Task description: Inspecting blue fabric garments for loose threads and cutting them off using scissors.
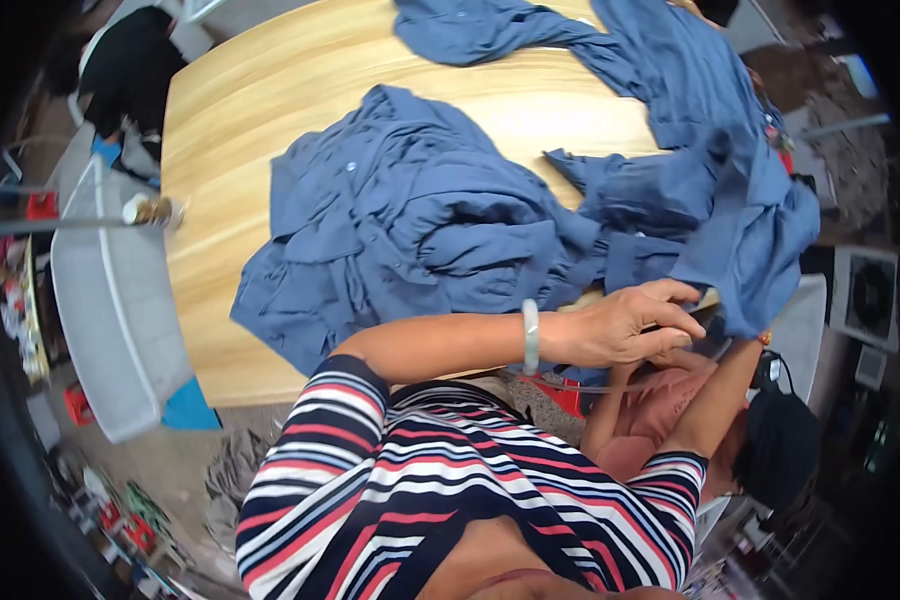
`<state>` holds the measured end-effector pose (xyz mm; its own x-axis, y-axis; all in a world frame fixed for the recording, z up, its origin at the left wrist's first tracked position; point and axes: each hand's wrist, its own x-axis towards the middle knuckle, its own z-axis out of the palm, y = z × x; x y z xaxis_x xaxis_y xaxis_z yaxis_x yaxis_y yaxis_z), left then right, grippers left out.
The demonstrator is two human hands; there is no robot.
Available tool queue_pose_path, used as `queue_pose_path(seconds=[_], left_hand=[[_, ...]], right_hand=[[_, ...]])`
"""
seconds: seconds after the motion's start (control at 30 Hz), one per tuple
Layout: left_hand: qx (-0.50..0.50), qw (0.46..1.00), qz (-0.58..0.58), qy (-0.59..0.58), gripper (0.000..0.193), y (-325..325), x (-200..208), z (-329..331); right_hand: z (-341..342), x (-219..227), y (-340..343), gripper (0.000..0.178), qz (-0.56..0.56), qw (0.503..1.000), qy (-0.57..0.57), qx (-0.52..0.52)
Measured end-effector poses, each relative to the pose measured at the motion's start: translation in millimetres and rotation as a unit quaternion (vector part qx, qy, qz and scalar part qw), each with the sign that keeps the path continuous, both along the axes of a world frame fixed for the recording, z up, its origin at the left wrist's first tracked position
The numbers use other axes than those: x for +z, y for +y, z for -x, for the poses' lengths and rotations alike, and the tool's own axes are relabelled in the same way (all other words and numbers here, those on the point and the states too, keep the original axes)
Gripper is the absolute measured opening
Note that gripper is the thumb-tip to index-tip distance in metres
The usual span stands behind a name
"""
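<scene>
My left hand (630,325), with a pale bangle at the wrist, reaches right across the table's near edge. Its fingers are bent but spaced apart, beside the raised edge of a blue garment (755,240). I see nothing held in them. My right forearm (715,400) rises to the same garment, whose cloth hides the right hand and its fingers. That garment stretches up along the table's right side and hangs over its edge. A crumpled blue buttoned shirt (400,220) lies in a heap left of my hands.
The wooden table (220,200) lies in front of me. More blue cloth (470,35) is at its far edge. A grey-white bin (110,300) stands at the left. Close on my right is a person in a salmon top (660,405). Another person in black (130,70) is at the far left.
</scene>
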<state>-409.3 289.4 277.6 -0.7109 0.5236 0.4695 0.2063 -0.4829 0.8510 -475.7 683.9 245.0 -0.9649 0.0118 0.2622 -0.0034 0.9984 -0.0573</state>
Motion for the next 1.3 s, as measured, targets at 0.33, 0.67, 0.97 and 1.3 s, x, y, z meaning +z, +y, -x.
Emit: queue_pose_path(seconds=[0.33,0.67,0.97,1.3], left_hand=[[0.482,0.74,0.247,-0.398,0.02,-217,-138,-56],[0.489,0.713,-0.086,-0.494,0.009,-207,-183,-54],[0.385,0.698,-0.14,-0.587,0.014,-216,-182,-43],[0.424,0.753,-0.208,-0.457,0.007,-214,-185,-78]], right_hand=[[-75,-45,-173,0.043,0.111,0.918,-0.37,-0.093],[-63,25,-359,0.045,0.128,0.861,-0.395,0.294],[-66,34,-401,0.043,0.031,0.841,-0.403,0.36],[-76,39,-398,0.043,0.013,0.845,-0.389,0.366]])
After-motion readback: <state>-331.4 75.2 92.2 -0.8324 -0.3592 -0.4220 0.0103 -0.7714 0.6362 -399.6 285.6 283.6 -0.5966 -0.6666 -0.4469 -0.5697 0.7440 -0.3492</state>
